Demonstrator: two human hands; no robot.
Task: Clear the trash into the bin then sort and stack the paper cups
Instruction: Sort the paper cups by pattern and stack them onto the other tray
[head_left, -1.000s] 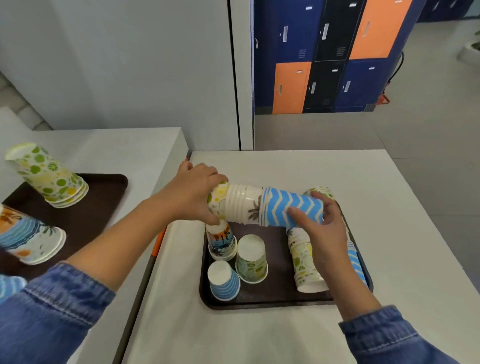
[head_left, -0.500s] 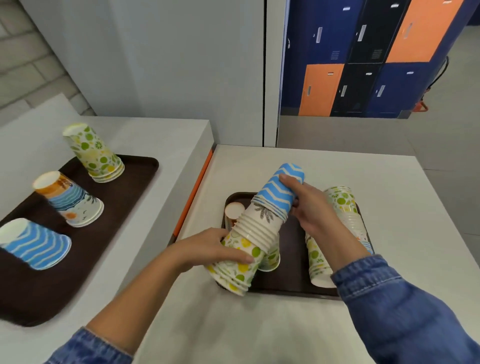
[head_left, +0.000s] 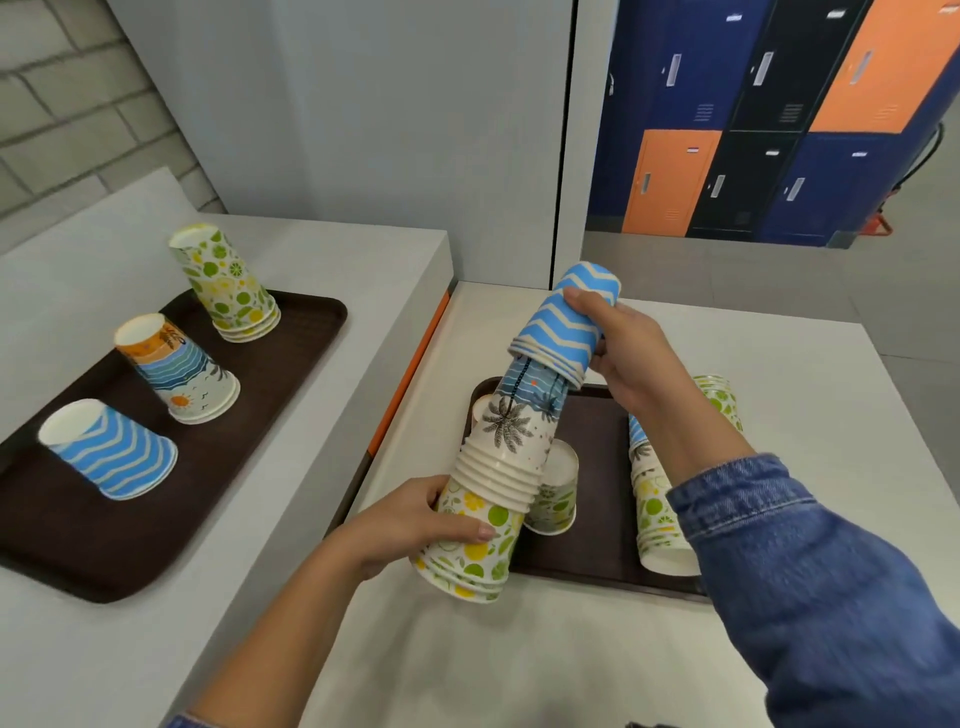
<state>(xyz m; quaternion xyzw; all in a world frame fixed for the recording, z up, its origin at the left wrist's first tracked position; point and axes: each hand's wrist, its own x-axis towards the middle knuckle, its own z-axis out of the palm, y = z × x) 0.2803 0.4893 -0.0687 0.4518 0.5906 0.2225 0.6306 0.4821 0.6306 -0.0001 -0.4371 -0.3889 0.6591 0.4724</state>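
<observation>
A tilted stack of mixed paper cups (head_left: 498, 467) hangs over the near left corner of the right tray (head_left: 597, 566). My left hand (head_left: 415, 519) grips its lower end, on the citrus-print cups. My right hand (head_left: 623, 358) is closed on the blue zigzag cups (head_left: 561, 327) at the top, which have slid partly off a palm-print cup (head_left: 519, 410). On the left tray (head_left: 62, 545) stand three upside-down sorted piles: blue zigzag (head_left: 111, 452), beach print (head_left: 176, 369) and citrus (head_left: 226, 283).
The right tray also holds a single citrus cup (head_left: 556, 493), a lying stack of citrus and blue cups (head_left: 654, 509) under my right forearm, and another citrus stack (head_left: 719, 397) behind it. An orange-edged gap (head_left: 410, 364) separates the two white tables. Lockers stand far back right.
The stack went from lying level between my hands to tilted upright. The blue zigzag cups have been drawn up off the stack, exposing the palm-print cup. The view has turned left.
</observation>
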